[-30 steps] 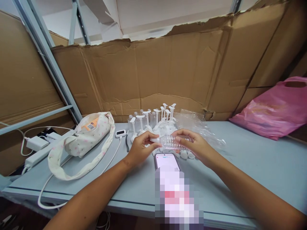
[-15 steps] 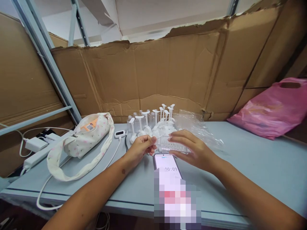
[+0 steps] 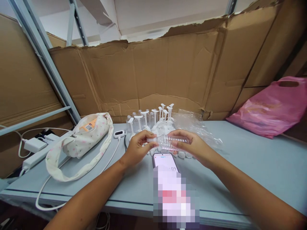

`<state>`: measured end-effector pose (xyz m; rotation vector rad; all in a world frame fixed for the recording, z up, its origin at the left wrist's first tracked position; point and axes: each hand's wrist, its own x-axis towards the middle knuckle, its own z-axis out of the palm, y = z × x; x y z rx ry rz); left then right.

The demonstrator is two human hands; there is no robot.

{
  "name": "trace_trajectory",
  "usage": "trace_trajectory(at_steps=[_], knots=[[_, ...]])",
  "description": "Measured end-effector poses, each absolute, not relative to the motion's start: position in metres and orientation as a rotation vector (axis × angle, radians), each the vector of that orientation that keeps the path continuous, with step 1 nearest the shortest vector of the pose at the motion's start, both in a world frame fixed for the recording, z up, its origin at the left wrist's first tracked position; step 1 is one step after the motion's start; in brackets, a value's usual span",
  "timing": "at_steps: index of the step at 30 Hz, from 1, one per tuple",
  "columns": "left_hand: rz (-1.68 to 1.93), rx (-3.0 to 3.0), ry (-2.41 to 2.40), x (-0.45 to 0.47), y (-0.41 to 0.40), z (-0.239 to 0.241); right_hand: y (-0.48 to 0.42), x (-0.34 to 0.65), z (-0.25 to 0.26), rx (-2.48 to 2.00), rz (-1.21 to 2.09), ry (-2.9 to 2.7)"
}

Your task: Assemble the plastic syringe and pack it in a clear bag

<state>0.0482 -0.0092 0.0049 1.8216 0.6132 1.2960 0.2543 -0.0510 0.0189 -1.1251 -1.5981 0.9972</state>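
A cardboard wall (image 3: 144, 70) is rising behind the grey surface (image 3: 251, 159), where a clear bottle (image 3: 165, 142) is being held sideways.

From where I'm standing, a pink plastic bag (image 3: 266, 111) is slumping at the right and a floral bag (image 3: 88, 140) is lying at the left. Some clear plastic wrap (image 3: 196, 127) is lying crumpled toward the back. A phone (image 3: 165, 159) is sitting by the near edge, mostly blurred out, the bottle just beyond its top. The right grip (image 3: 198, 145) is wrapping the bottle's ribbed body, thumb nearest; the left grip (image 3: 137, 146) is pinching its narrow end, thumb against fingers. Behind, white pump tops (image 3: 145, 112) are standing upright.
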Motion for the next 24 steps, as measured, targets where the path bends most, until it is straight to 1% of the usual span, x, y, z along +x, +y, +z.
trace_trajectory(at_steps=[2, 6, 8, 10, 12, 14, 17, 20, 22, 24], knots=[[1.27, 1.917, 0.633, 0.046, -0.01, 0.006, -0.052, 0.254, 0.021, -1.134, 1.024, -1.59], [1.222, 2.237, 0.771, 0.043, -0.01, 0.006, -0.053, 0.254, 0.024, -1.181, 0.917, -1.574], [1.207, 2.479, 0.824, 0.042, -0.01, 0.005, -0.053, 0.253, 0.023, -1.125, 0.993, -1.57], [1.209, 2.675, 0.852, 0.04, -0.011, 0.004, -0.054, 0.251, 0.022, -1.04, 1.14, -1.549], [1.242, 2.778, 0.886, 0.037, -0.012, 0.004, -0.055, 0.247, 0.019, -0.977, 1.25, -1.531], [1.29, 2.783, 0.94, 0.036, -0.014, 0.005, -0.059, 0.241, 0.018, -0.969, 1.246, -1.552], [1.357, 2.647, 1.036, 0.037, -0.018, 0.006, -0.064, 0.235, 0.014, -1.027, 1.008, -1.614], [1.367, 2.377, 1.149, 0.041, -0.019, 0.006, -0.066, 0.237, 0.01, -1.036, 0.519, -1.77], [1.301, 2.181, 1.189, 0.045, -0.017, 0.004, -0.064, 0.242, 0.006, -0.94, 0.174, -1.914], [1.21, 2.026, 1.195, 0.048, -0.013, 0.002, -0.061, 0.248, 0.003, -0.796, -0.09, -2.045]])
